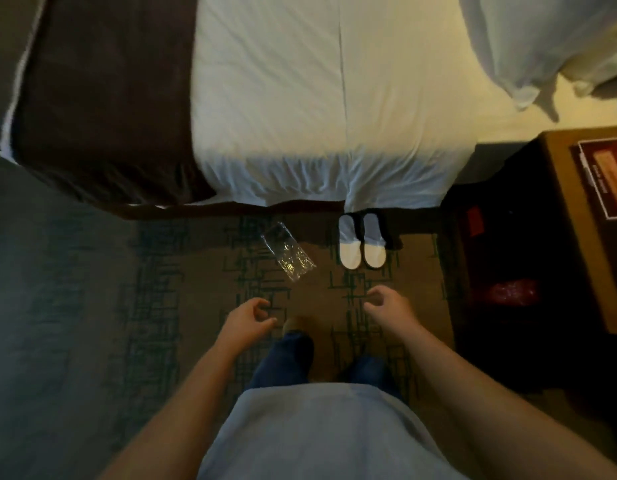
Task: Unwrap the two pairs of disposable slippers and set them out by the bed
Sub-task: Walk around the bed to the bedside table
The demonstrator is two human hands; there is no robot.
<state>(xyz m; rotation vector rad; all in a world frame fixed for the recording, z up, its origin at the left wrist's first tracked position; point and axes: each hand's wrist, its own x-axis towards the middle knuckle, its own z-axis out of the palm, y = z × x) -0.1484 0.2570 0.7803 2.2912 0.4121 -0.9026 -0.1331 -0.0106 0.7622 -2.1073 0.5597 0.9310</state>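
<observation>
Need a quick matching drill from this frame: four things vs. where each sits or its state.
Things:
1. slippers
2. wrapper
3. left hand
4. nightstand

Places/states:
A. empty, fingers curled
B. flat on carpet, left of the white pair
C. side by side, toes at the bed's edge
D. far right, beside the bed

Pairs: 1-C, 2-B, 3-A, 4-D

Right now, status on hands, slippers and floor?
Left hand and right hand empty, half-curled. One slipper pair set side by side at bed edge. Clear wrapper lying loose on carpet.
</observation>
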